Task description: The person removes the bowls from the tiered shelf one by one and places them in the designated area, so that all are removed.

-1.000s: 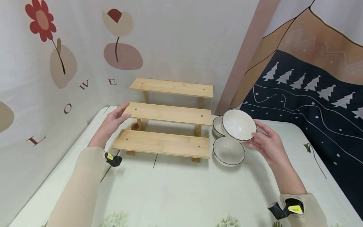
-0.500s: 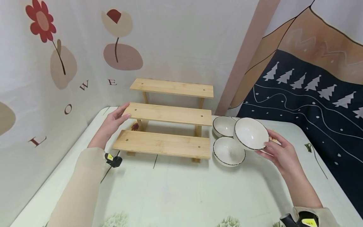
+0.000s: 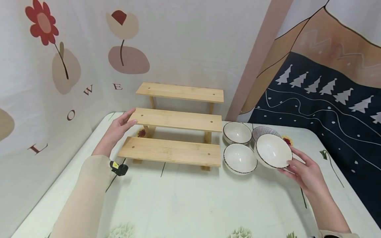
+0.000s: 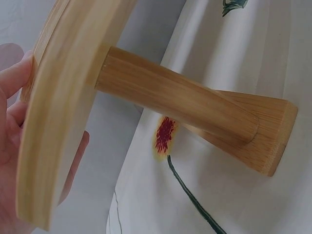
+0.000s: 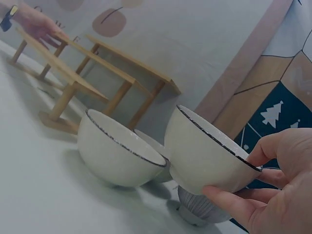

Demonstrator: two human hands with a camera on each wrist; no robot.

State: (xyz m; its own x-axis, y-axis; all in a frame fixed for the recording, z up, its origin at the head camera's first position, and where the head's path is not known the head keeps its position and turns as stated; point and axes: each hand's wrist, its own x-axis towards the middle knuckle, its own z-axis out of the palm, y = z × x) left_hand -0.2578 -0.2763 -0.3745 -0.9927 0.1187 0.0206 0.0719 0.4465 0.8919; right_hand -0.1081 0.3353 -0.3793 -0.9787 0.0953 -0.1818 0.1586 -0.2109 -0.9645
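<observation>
In my right hand [image 3: 306, 173] is a white bowl [image 3: 274, 151] with a dark rim, gripped by its right side, thumb at the rim and fingers underneath. It is tilted and held above the table, as the right wrist view shows. Two like bowls stand to its left: a front bowl [image 3: 240, 159] and a back bowl [image 3: 237, 133]. A grey striped bowl [image 3: 265, 131] sits behind, partly hidden by the held one. My left hand [image 3: 117, 130] grips the left end of the middle board [image 4: 53, 131] of a three-step wooden shelf [image 3: 169, 151], fingers on both sides of the board.
The shelf's top board [image 3: 180, 92] stands close to the white flower-printed curtain [image 3: 184, 43] behind. A dark tree-printed cloth [image 3: 321, 109] hangs at the right. The pale tablecloth [image 3: 178, 198] stretches in front of the shelf and bowls.
My right hand has carried the white bowl right and toward me, bringing the back bowl and the striped bowl into clearer view. The left hand has stayed on the shelf.
</observation>
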